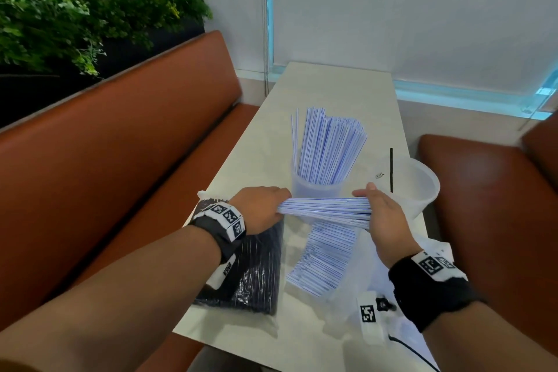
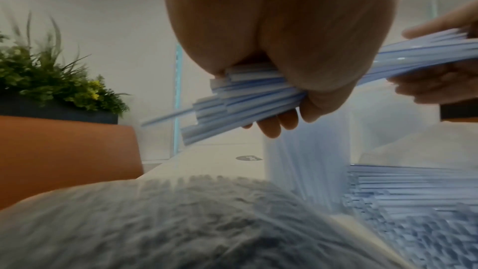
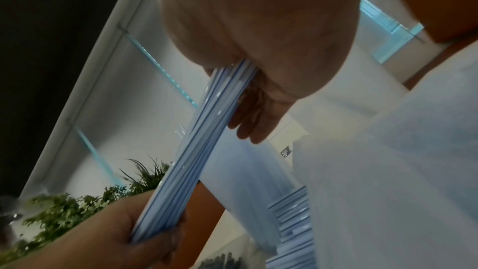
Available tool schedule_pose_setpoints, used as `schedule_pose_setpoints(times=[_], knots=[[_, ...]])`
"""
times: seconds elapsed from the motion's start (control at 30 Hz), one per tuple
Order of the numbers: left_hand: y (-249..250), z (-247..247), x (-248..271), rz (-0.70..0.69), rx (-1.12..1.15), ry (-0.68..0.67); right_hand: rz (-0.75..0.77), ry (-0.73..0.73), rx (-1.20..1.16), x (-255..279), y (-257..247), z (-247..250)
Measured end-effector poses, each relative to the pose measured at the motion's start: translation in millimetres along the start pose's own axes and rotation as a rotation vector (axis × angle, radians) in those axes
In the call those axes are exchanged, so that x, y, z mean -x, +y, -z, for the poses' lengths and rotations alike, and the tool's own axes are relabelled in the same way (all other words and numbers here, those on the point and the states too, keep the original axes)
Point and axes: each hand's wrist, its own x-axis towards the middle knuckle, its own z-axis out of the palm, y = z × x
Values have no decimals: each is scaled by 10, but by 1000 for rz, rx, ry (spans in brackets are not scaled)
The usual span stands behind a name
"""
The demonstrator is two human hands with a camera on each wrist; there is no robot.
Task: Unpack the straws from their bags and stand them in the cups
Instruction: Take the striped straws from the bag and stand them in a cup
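Two hands share one bundle of blue-striped straws (image 1: 326, 210), which I hold level above the table (image 1: 341, 90), just in front of the full cup (image 1: 317, 190). My left hand (image 1: 261, 210) grips the bundle's left end, fingers curled under and thumb over it; from the left wrist the straw ends (image 2: 227, 101) poke out unevenly past my palm. My right hand (image 1: 385, 220) takes the other end, thumb laid on top and fingers (image 3: 248, 124) reaching beneath, fairly straight and close together, so the straws sit pinched between thumb and fingers. The full cup, a translucent one, stands just beyond the bundle with many blue-striped straws (image 1: 329, 148) upright in it, fanning outward. To the right of that cup stands a second translucent cup (image 1: 419, 187) with a single black straw (image 1: 391, 169) leaning in it. Nearer to me than the full cup, directly under the bundle, more blue-striped straws lie in an open clear bag (image 1: 323, 260). Left of that bag, under my left wrist, lies a sealed bag of black straws (image 1: 253, 275). An orange bench (image 1: 120, 160) runs along the table's left side.
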Motion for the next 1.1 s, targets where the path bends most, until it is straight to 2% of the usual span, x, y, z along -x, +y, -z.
schedule_pose_setpoints(times=[0.13, 0.23, 0.27, 0.37, 0.4, 0.5, 0.57, 0.63, 0.67, 0.77, 0.83, 0.9, 0.97, 1.03, 1.1], knots=[[209, 52, -63, -12, -25, 13, 107, 105, -6, -55, 17, 69], [496, 100, -168, -79, -23, 51, 22, -27, 85, -39, 32, -21], [566, 114, -199, -91, -31, 66, 14, -15, 95, -37, 36, -32], [640, 158, -251, -78, -69, 97, 65, 197, -38, -49, 31, 44], [652, 162, -261, -74, -75, 105, 57, 209, -66, -50, 16, 56], [804, 155, -289, -104, -38, 131, -24, 13, 19, 3, 11, -34], [886, 175, -313, -109, 19, 145, -82, -24, -45, 21, -5, -74], [850, 276, -321, -41, 167, 174, -162, 18, -271, -1, -34, -31], [819, 350, -319, 15, 311, 207, -210, 36, -387, -8, -45, 3], [811, 663, -303, 122, 991, 424, -347, 35, -510, 1, -31, 39], [864, 928, -318, 99, 1400, 617, -408, 1, -530, 42, -22, 0], [903, 1085, -380, 16, 1692, 752, -449, -12, -612, 82, -39, -41], [997, 1088, -423, 7, 1859, 777, -467, -50, -700, 114, -82, -96], [1124, 975, -443, 49, 1865, 703, -469, -125, -742, 145, -119, -152], [1185, 877, -441, 74, 1847, 641, -470, -141, -751, 163, -126, -176]])
